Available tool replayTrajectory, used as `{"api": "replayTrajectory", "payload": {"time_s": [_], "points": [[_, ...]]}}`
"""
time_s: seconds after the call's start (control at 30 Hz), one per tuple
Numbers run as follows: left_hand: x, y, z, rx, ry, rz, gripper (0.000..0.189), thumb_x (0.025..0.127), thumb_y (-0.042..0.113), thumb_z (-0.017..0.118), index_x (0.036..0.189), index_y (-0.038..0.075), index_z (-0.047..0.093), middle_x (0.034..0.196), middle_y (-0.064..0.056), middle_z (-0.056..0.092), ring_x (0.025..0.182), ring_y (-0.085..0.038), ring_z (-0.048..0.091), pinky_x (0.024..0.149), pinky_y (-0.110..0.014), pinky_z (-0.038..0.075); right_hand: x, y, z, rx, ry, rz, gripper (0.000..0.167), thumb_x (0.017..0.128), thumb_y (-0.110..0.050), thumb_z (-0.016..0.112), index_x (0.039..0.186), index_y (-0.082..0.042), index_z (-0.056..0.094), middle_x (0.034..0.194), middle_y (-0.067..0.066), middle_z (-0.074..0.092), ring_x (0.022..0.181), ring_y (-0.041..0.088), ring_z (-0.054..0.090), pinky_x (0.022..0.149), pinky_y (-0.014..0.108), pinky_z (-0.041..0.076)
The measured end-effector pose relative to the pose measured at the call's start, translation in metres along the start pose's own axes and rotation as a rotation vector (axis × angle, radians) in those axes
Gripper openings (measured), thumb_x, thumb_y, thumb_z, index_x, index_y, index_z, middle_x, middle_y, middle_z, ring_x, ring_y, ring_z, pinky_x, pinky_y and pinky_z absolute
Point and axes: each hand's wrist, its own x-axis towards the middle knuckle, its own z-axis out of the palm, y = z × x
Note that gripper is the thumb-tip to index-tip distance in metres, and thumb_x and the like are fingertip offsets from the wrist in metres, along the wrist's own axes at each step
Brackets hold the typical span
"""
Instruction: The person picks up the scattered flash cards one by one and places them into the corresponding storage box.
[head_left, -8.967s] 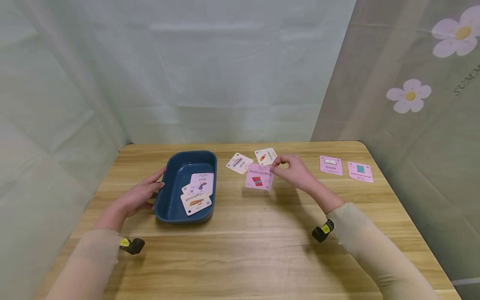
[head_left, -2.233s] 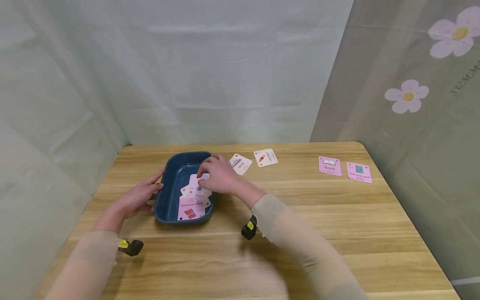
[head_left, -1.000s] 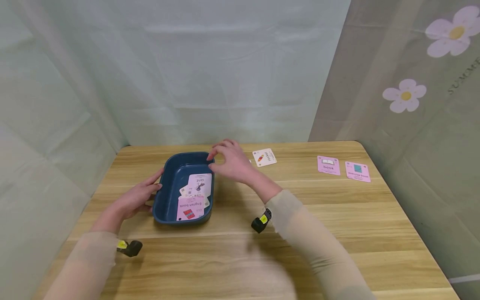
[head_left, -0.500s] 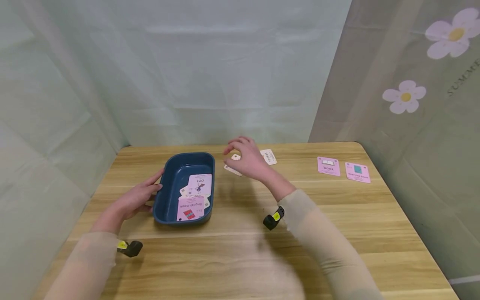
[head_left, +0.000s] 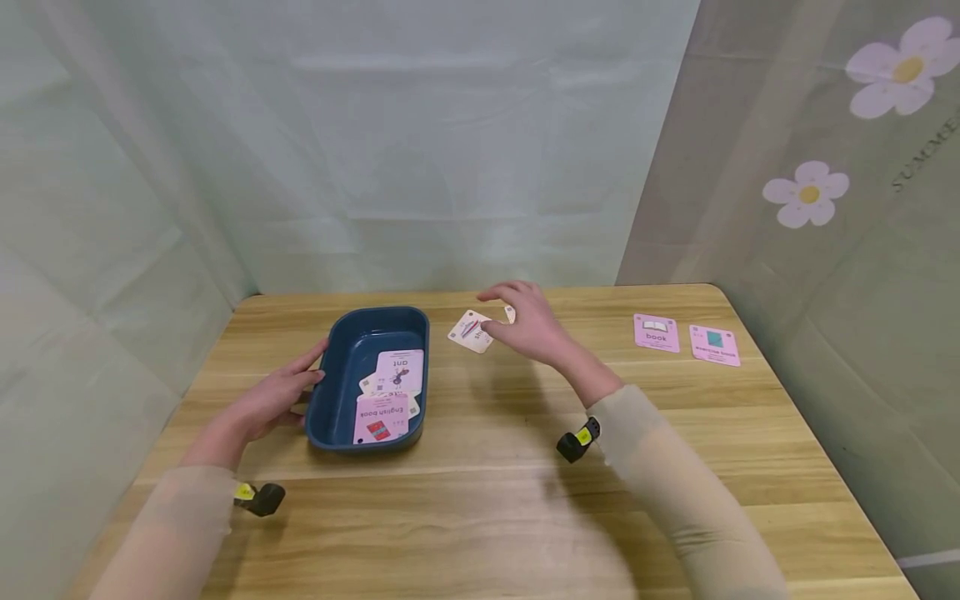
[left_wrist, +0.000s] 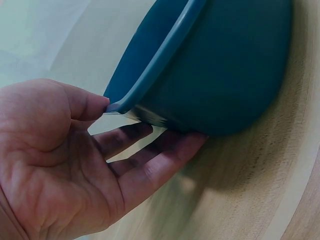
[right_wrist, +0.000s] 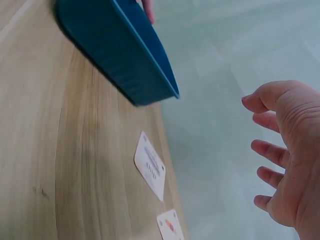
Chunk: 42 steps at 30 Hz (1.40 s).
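The right hand was held above the counter, parted wide with nothing gripped. Near it, the ship card and the rocket card were seen flat. The ant card and English book card were contained in the blue bin, its rim gripped by the left hand. Card pickup was judged the step in hand; a lowered pinch seemed needed next.

Brown wood-grain tabletop is bearing a blue rectangular tub at the left hand, white square cards near the right hand, pink square cards farther right.
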Motion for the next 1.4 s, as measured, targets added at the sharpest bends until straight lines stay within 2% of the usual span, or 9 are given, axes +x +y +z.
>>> {"api": "replayTrajectory", "payload": {"time_s": [0.23,0.47,0.97,1.4], "points": [[0.000,0.000,0.000,-0.009,0.000,0.007,0.064,0.113,0.030,0.035,0.162,0.043,-0.004,0.166,-0.032,0.001,0.141,-0.056,0.029,0.088,-0.049,0.055,-0.008,0.017,-0.009,0.002,0.024,0.029,0.048,0.092,-0.029,0.072,0.137,-0.018,0.065,0.144,0.004,0.053,0.142,0.031,0.034,0.112,0.053,0.031],[-0.001,0.001,0.001,0.005,-0.002,0.003,0.064,0.113,0.031,0.034,0.162,0.044,-0.005,0.166,-0.032,-0.001,0.142,-0.058,0.026,0.093,-0.056,0.052,-0.015,0.028,-0.019,0.003,0.036,0.065,0.048,0.092,-0.026,0.073,0.138,-0.017,0.064,0.145,0.007,0.053,0.142,0.033,0.034,0.112,0.055,0.030],[-0.002,0.002,0.001,0.000,-0.005,0.013,0.064,0.113,0.030,0.034,0.162,0.042,-0.005,0.166,-0.031,-0.002,0.144,-0.058,0.024,0.094,-0.055,0.052,-0.030,0.058,-0.038,0.005,0.051,0.176,0.050,0.095,-0.029,0.071,0.141,-0.016,0.061,0.152,0.012,0.048,0.147,0.037,0.026,0.113,0.062,0.026],[-0.002,0.001,0.001,-0.009,-0.009,0.018,0.064,0.113,0.030,0.034,0.162,0.042,-0.005,0.166,-0.031,-0.002,0.143,-0.057,0.026,0.089,-0.048,0.054,-0.048,0.083,-0.049,-0.044,0.062,0.239,0.049,0.096,-0.029,0.068,0.142,-0.014,0.061,0.152,0.014,0.047,0.147,0.039,0.025,0.114,0.062,0.024]]}}
